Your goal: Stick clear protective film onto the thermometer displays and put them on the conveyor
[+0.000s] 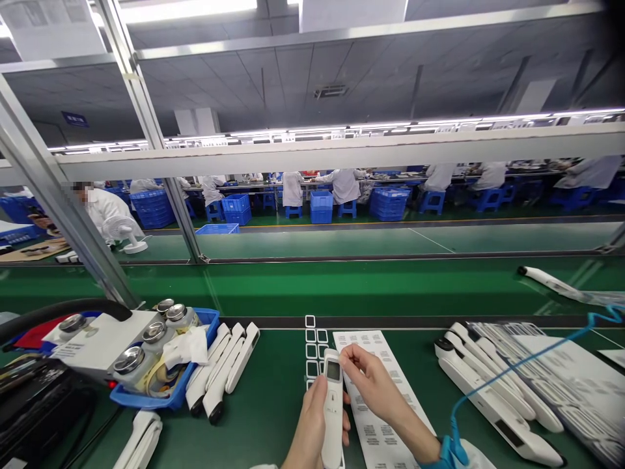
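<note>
Upright in my left hand (312,417) is a white handheld device (333,413) with a small dark screen near its top, fingers wrapped round its body. My right hand (366,374) touches the device's upper right edge beside the screen, thumb and forefinger pinched together; anything between them is too small to make out. Under and right of the hands lies a white sheet (385,404) printed with rows of small grey labels. Small white square frames (311,335) stand in columns on the green table, just behind the device.
Several white devices lie left (234,358) and right (493,391). A blue tray (170,397) holds metal-lidded bottles. A blue cord (517,368) runs from my right wrist. Beyond the green conveyor (312,286), people in white sit; a metal post (63,189) stands left.
</note>
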A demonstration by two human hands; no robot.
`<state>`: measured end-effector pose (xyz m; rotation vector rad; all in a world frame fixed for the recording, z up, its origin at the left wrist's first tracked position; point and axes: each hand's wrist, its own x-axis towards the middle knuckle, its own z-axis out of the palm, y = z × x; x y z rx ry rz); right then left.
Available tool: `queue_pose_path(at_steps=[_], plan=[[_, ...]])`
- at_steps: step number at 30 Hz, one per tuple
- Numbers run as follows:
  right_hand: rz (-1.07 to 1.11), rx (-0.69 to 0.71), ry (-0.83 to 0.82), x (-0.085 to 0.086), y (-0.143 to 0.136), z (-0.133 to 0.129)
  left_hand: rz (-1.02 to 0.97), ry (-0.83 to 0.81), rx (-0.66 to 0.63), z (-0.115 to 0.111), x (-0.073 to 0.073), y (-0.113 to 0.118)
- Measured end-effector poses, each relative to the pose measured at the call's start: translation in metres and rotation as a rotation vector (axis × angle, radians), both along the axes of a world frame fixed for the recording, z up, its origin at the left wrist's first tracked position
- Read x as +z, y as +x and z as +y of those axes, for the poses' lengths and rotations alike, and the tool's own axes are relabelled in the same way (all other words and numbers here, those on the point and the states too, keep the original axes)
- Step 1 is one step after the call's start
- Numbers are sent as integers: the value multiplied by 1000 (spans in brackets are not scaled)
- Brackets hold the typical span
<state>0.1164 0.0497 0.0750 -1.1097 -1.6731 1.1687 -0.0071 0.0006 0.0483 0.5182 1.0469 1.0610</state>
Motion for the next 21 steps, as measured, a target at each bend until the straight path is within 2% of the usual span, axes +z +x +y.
queue_pose_path(at_steps=[7,11,14,16,18,21], plan=[[-85,-10,92,-5,0,-4,8,-6,-26,1,0,-2],[-276,-17,376,-14,5,-11,35,18,-22,0,-2,-4],[-405,41,643,-20,15,-15,95,93,-22,0,-7,-4],[-447,88,729,-22,22,-15,130,120,-31,0,-9,-3],[-413,84,688,-22,27,-14,139,103,-39,0,-9,-2],[-207,-14,443,-20,30,-10,111,99,-68,-2,-6,0]])
